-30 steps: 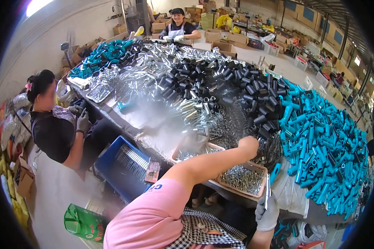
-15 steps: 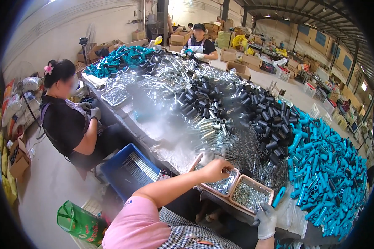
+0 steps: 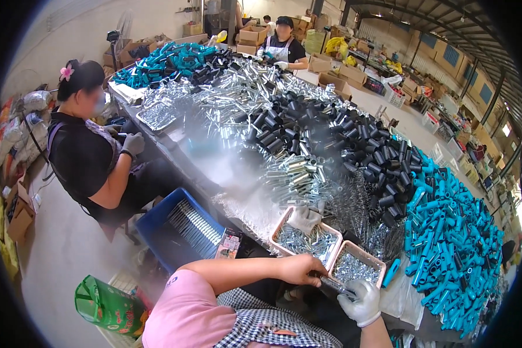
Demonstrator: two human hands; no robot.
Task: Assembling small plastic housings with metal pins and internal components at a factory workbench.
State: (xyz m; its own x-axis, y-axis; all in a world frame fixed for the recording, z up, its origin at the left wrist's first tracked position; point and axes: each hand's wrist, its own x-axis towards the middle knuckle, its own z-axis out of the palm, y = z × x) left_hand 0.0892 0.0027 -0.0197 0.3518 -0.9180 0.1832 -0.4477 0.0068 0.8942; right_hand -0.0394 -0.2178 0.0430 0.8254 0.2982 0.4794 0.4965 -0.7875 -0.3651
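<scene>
My left hand point(image 3: 300, 269), bare, reaches across in front of the trays with its fingers closed at one end of a dark, shiny tube-like piece point(image 3: 332, 286). My right hand point(image 3: 362, 303), in a white glove, grips the other end, where bright metal shows. The piece's exact kind is too small to make out. Just beyond my hands are two pink trays: the left tray point(image 3: 276, 248) holds slim metal parts point(image 3: 307, 242), and the right tray point(image 3: 383, 268) holds small silvery parts point(image 3: 354, 267). A white glove point(image 3: 304, 218) lies over the left tray's far edge.
Heaps of teal tubes point(image 3: 452, 243), black sleeves point(image 3: 383, 156), springs point(image 3: 359, 203) and metal rods point(image 3: 238, 98) cover the table. A blue bin point(image 3: 174, 229) with rods stands at left. One co-worker point(image 3: 93, 139) sits at left, another point(image 3: 283, 49) at the far end.
My left hand has come back from the left tray toward my right hand and now meets it at the dark piece. My right hand has shifted slightly left.
</scene>
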